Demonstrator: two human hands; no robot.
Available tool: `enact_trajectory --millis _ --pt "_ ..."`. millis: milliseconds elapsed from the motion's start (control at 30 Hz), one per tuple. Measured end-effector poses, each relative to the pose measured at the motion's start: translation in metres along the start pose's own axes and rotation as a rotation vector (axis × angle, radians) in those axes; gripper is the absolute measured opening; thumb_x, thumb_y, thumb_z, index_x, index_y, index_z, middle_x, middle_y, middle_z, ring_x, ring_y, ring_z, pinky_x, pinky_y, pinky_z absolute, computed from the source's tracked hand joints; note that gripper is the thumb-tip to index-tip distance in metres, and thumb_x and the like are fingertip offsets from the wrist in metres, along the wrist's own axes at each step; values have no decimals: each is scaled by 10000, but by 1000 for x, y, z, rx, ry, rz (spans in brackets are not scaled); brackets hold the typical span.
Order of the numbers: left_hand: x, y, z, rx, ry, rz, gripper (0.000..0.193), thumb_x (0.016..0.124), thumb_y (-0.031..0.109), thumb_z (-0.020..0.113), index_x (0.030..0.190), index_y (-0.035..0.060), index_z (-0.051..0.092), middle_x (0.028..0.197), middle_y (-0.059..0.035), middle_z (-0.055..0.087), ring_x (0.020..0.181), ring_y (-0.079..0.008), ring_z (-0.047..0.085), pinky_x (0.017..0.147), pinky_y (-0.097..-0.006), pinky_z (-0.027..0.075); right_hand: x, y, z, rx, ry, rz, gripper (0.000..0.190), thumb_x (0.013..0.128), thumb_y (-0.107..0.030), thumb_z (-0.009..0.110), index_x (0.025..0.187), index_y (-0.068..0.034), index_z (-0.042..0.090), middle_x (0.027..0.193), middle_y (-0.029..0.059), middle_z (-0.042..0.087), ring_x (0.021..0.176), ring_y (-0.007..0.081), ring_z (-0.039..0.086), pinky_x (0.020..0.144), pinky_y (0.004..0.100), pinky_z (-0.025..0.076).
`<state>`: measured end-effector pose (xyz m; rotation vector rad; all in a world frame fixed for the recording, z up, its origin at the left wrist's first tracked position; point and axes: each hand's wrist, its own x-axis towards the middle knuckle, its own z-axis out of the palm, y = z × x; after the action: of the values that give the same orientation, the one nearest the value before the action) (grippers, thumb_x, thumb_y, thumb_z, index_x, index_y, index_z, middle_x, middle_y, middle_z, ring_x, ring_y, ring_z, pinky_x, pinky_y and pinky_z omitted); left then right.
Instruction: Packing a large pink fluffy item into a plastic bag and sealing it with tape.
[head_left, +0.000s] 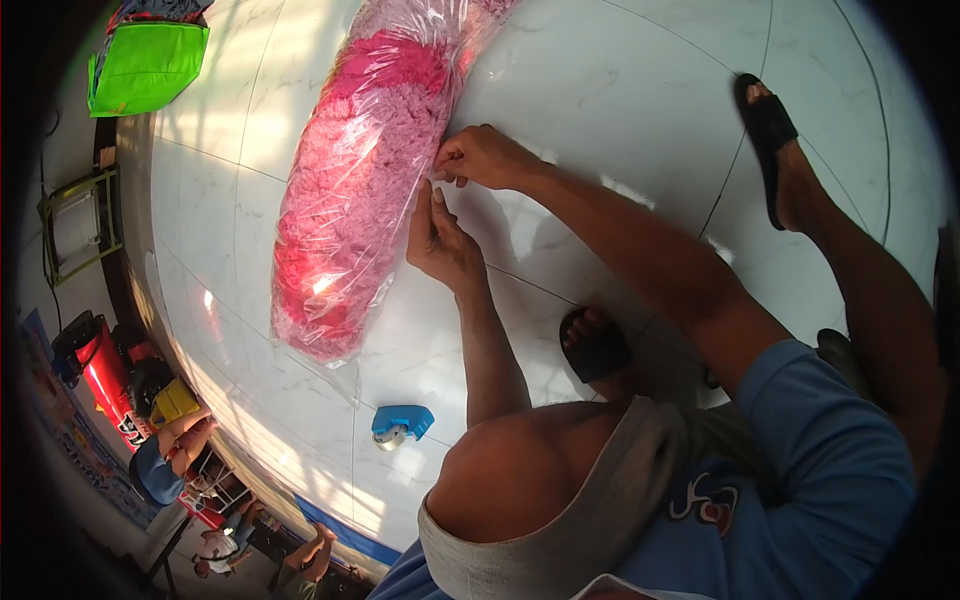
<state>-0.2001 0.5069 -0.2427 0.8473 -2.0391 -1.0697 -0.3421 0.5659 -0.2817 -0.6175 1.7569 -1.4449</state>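
A rolled shaggy rug (330, 217) in pink and pale mauve lies on the tiled floor inside a clear plastic wrap (341, 375). At the side of the roll facing me, my left hand (450, 244) pinches the plastic's edge between thumb and fingertips. Just beyond it, my right hand (484, 157) pinches the same edge, fingers bent inward. The fingertips of both hands almost meet, and the exact fold between them is too small to make out. The far end of the roll runs out of the picture at the top.
A blue tape dispenser (403, 425) with a tape roll sits on the floor near my knee. At the upper left are a bright green bag (150, 67) and a metal frame (81, 225). A red machine (105, 375) and several people are beyond the floor's edge. My sandalled foot (592, 345) is beneath me.
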Motion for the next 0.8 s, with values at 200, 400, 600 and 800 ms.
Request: enact_trajectory --millis 200,400,600,800 --pt "-2 5 -8 20 66 8 248 1059 94 714 1246 -60 772 836 -55 725 686 -101 527 619 -268 446 -6 -5 4 -85 -74 -38 229 979 -210 737 1072 -16 813 911 108 809 756 195 778 740 344 599" --pt "-2 -4 -23 63 44 17 244 1057 90 711 1240 -60 773 844 -68 727 679 -114 537 617 -280 453 -14 -11 19 -78 -78 -41 215 989 -205 717 1075 -34 815 951 101 820 769 194 794 757 347 612" --pt "-3 -10 -29 76 48 41 224 1056 61 695 1230 -58 774 826 -76 699 666 -126 540 607 -288 449 -11 -11 29 -106 -31 -27 242 1006 -238 699 1111 -52 813 987 97 825 771 201 801 768 354 620" --pt "-2 -13 -31 92 49 75 224 1047 40 701 1238 -53 771 818 -78 691 661 -128 545 599 -292 450 -10 -15 36 -79 49 4 275 1028 -296 685 1032 -57 823 885 105 810 727 211 793 743 360 613"
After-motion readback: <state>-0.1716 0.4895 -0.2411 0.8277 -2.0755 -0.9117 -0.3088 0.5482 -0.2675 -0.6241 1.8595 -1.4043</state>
